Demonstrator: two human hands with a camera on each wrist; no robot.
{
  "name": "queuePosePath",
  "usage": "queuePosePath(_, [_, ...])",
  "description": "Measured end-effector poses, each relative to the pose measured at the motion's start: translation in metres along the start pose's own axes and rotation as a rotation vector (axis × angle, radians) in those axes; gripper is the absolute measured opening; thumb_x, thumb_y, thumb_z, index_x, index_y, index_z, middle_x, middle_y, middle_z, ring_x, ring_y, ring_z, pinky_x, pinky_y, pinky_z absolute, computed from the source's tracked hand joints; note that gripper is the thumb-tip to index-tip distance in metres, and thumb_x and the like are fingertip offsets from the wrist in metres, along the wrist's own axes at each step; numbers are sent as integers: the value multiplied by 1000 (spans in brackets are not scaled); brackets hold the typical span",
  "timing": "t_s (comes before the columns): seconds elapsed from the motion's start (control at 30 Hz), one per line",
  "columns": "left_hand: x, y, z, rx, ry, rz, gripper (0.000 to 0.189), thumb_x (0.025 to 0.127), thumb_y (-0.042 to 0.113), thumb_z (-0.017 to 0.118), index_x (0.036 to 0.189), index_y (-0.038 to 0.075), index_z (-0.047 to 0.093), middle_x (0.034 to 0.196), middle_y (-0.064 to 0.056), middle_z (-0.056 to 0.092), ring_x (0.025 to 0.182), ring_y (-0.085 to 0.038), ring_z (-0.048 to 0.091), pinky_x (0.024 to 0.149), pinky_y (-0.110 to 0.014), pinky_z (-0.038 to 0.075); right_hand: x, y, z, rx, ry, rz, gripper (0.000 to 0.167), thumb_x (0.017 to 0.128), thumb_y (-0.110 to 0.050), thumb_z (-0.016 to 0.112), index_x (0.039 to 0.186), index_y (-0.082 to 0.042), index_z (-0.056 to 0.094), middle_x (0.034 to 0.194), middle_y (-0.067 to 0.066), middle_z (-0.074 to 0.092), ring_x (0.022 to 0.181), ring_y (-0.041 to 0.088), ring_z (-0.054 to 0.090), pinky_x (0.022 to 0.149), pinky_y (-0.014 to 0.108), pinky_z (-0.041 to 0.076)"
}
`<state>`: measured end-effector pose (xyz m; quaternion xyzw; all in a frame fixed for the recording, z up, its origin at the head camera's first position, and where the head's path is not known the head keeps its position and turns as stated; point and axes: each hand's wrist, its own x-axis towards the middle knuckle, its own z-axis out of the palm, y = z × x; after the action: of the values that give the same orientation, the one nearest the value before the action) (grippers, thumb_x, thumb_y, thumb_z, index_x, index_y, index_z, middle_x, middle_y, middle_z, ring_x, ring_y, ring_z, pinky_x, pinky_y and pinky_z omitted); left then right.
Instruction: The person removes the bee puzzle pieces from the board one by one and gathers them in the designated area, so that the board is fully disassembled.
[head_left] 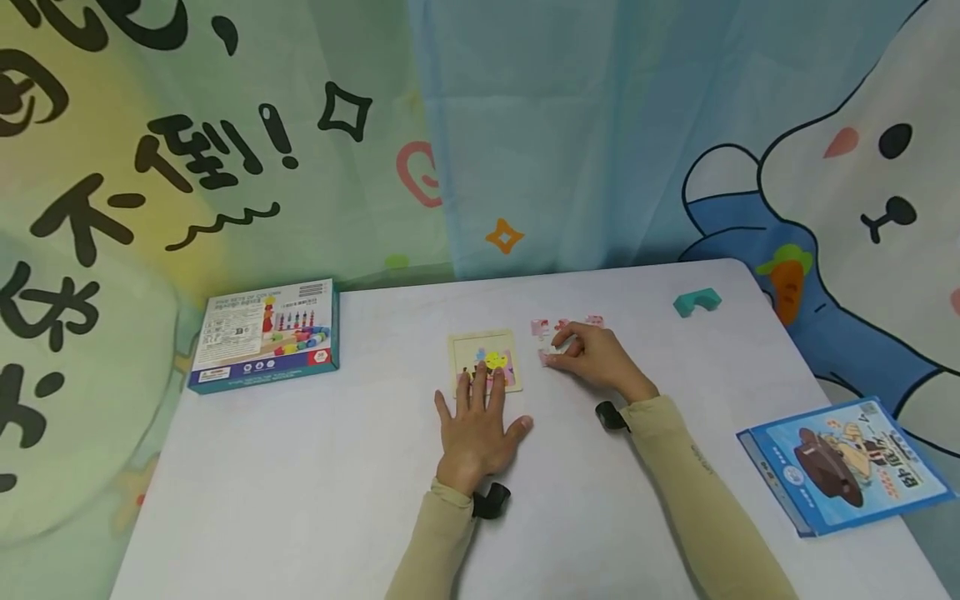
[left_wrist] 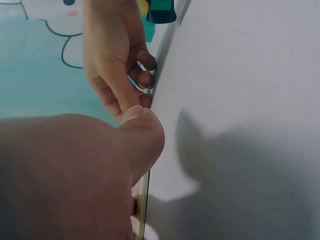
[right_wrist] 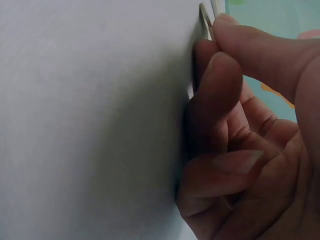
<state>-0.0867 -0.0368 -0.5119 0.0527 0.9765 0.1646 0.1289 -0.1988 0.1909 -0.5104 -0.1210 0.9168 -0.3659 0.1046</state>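
My left hand (head_left: 474,429) lies palm down with its fingers spread, their tips on the lower part of a small square puzzle board (head_left: 483,340). The board has a pale wooden frame, and colourful pieces with a yellow figure show inside it. To its right, my right hand (head_left: 597,358) pinches a thin flat puzzle piece (right_wrist: 207,22) between thumb and fingertip, close over the table. Several pink and white puzzle pieces (head_left: 539,327) lie around those fingertips, partly hidden by the hand. In the left wrist view, the left thumb (left_wrist: 145,135) overlaps the right hand behind it.
A flat game box (head_left: 262,333) lies at the table's back left. On the right are a blue box (head_left: 847,467) with a brown hat picture and a green arch-shaped block (head_left: 697,301). A printed curtain (head_left: 570,150) hangs behind the white table (head_left: 300,483).
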Motion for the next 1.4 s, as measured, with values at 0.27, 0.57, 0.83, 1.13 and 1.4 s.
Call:
queuePosePath(0.27, [0, 0, -1, 9, -11, -12, 84, 104, 65, 48, 171, 20, 24, 180, -9, 12, 166, -36, 11, 127, -73, 7, 1, -4, -1, -9, -15, -3, 31, 93, -27, 85, 112, -6, 72, 81, 7, 71, 70, 16, 58, 71, 32, 48])
queuePosePath(0.57, [0, -3, 4, 18, 5, -14, 84, 104, 65, 49, 171, 21, 24, 180, -8, 12, 166, -36, 12, 127, -73, 8, 2, 0, 1, -5, -20, -19, 29, 91, -21, 85, 111, -6, 72, 78, 5, 68, 68, 16, 57, 70, 33, 47])
queuePosePath(0.83, [-1, -1, 4, 13, 13, -10, 85, 104, 65, 49, 171, 20, 24, 180, -9, 12, 166, -36, 12, 126, -74, 8, 4, 0, 4, -32, -17, -5, 28, 91, -23, 85, 112, -8, 73, 77, 4, 67, 68, 17, 55, 69, 32, 44])
queuePosePath(1.13, [1, 0, 6, 1, 9, -2, 85, 104, 65, 50, 171, 19, 24, 180, -10, 13, 166, -36, 11, 126, -74, 7, 5, 0, 3, -43, -14, -10, 28, 92, -23, 83, 114, -8, 73, 78, 4, 66, 67, 17, 53, 68, 33, 42])
queuePosePath(1.4, [0, 1, 4, -9, 13, 2, 85, 104, 65, 50, 171, 19, 24, 179, -11, 14, 166, -37, 11, 126, -74, 6, 8, 0, 4, -58, -14, 0, 28, 93, -25, 82, 116, -12, 73, 78, 2, 65, 68, 18, 53, 68, 33, 42])
